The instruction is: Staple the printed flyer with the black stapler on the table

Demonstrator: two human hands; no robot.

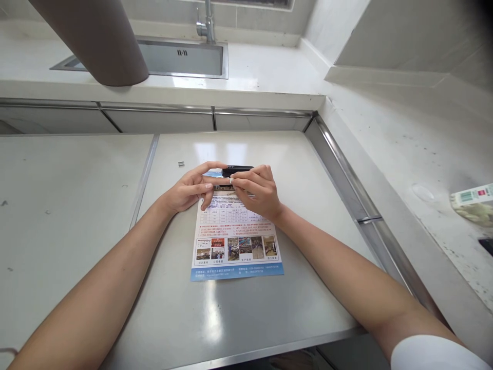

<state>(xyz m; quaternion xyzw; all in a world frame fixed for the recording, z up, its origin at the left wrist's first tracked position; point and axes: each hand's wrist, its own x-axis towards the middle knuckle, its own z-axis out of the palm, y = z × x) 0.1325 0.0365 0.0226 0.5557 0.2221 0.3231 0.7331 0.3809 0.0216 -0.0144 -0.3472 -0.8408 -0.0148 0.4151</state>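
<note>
A black stapler is held above a printed flyer, partly covered by my fingers. My left hand grips its left end, with the index finger along the top side and another finger stretched beneath it. Against the stapler's near side, my right hand is closed in a pinch, and a tiny pale bit shows at its fingertips, too small to name. Left of the hands, a short strip of metal staples lies on the white tabletop.
Beyond the table runs a white counter with a sink and faucet. A brown cylinder hangs into view at upper left. On the right counter sits a clear package with a label. Metal-trimmed cabinet edges border the table.
</note>
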